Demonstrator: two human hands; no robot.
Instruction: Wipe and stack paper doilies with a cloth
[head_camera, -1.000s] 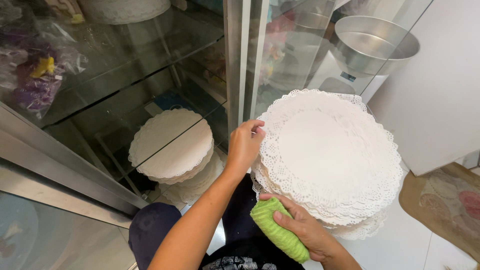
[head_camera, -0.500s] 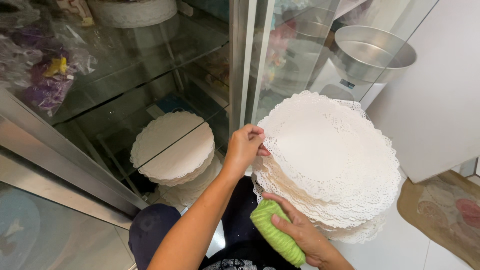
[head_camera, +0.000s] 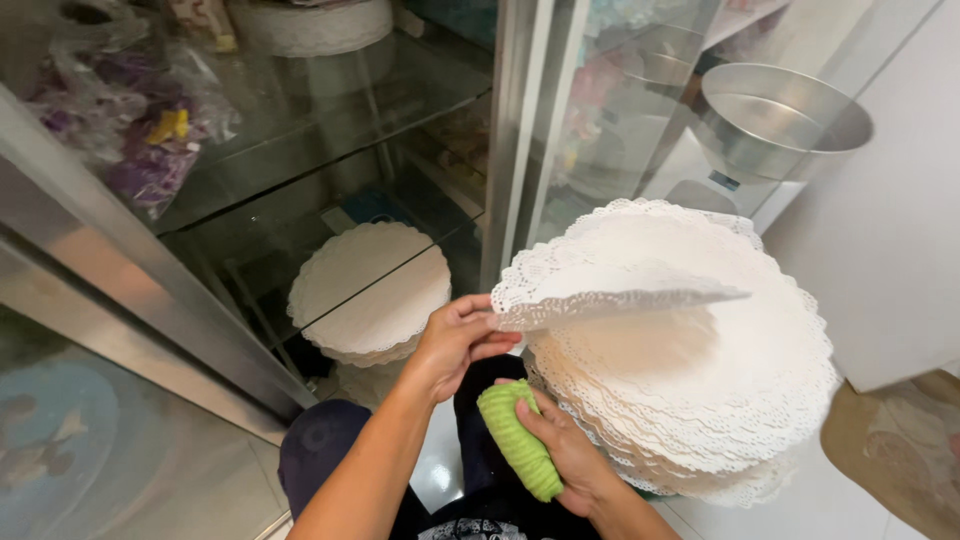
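- The left hand (head_camera: 455, 340) is pinching the near-left rim of one round white lace paper doily (head_camera: 610, 292), thumb over and fingers curled under, and is holding that sheet raised clear of the rest, roughly level and seen nearly edge-on.
- The raised doily is hanging just above a thick stack of identical white lace doilies (head_camera: 690, 400), approx. centre-right of view, tilted twd. the camera.
- The right hand (head_camera: 560, 455) is sitting under the stack's lower-left edge, fingers closed around a rolled green ribbed cloth (head_camera: 515, 445); whether the palm is also bearing the stack cannot be told, as the doilies are covering that area.
- A second, smaller pile of round white doilies (head_camera: 370, 290) is resting on a lower glass shelf (head_camera: 300, 200) inside the glass-fronted cabinet w/ metal frame (head_camera: 510, 130), well apart from the hands.
- A round shiny metal cake pan (head_camera: 775, 120) is sitting upper right, beyond the stack.
- A clear plastic bag of purple and yellow decorations (head_camera: 140, 130) is lying on an upper shelf, top left.
- The person's dark-clad knees (head_camera: 330, 450) are showing below the hands.
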